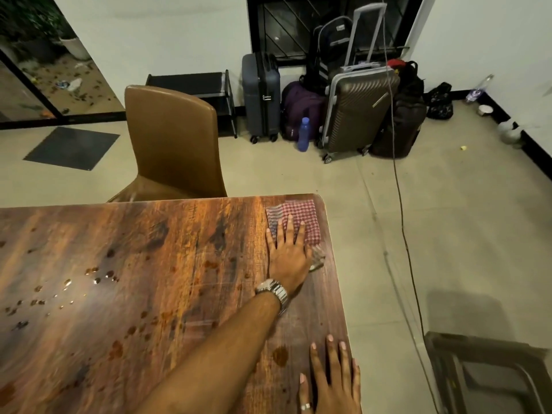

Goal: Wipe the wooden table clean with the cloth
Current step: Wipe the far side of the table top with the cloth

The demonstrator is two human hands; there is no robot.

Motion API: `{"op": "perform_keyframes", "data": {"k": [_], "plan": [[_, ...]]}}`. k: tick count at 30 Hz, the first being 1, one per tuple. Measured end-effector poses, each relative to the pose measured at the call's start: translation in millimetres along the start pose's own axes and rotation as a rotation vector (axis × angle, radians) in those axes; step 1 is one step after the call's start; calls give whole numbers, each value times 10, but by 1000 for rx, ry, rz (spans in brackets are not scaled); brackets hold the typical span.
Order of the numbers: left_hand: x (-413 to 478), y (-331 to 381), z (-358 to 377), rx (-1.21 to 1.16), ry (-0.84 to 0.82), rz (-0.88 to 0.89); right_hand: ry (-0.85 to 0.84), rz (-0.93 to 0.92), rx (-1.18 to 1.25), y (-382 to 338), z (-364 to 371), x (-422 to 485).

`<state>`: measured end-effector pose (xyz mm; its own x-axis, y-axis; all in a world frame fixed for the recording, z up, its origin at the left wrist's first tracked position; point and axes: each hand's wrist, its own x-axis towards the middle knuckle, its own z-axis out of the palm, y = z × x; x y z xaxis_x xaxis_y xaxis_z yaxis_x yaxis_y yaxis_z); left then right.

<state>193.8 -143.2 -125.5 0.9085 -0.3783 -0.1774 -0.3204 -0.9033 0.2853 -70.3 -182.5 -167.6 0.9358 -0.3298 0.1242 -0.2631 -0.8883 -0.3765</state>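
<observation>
My fingers [330, 354] nearest me belong to the right hand [331, 383]; they lie spread and flat on the tabletop [149, 234] at about 5 o'clock, gripping nothing, the little finger almost at the right-hand edge; I judge this hand is only bracing me.

Further out at 1 o'clock, my left hand [286, 255] is reached across; its fingers [289, 231] are stretched out straight and pressed palm-down on the cloth [298, 210], not curled round it.

The checked cloth lies flat in the far right corner, touching or all but touching both the far edge and the right edge; its longer side runs roughly 12 to 6, in line with my fingers; one loose corner looks blurred just beside my palm at 3 o'clock.

So there is no room left to push toward 12 or 3; the open room is all toward 9 and 7 o'clock. That is where the work waits, by my reckoning: brown spots [280, 355] between my two hands, and a scatter of wet droplets [98, 276] well away at 9 o'clock; the left hand is the one to drag the cloth back that way.

Beyond the far edge at 11 o'clock stands a brown chair [170, 138], apart from the cloth.
</observation>
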Motion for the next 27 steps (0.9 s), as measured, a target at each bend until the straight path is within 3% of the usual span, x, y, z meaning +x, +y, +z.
{"op": "perform_keyframes", "data": {"k": [6,15,18,22,27], "plan": [[-962,-281,172,-17,37,18,-15,-29,-77,0,-22,25],[-493,313,235,21,9,8,43,-17,-59,9,-33,12],[-348,226,150,9,12,22,27,-21,-31,-6,-35,9],[-244,-601,-92,-42,54,-109,29,-36,-41,1,-6,13],[-706,-2484,-500,-30,111,-428,48,-44,-41,-14,8,15]]}}
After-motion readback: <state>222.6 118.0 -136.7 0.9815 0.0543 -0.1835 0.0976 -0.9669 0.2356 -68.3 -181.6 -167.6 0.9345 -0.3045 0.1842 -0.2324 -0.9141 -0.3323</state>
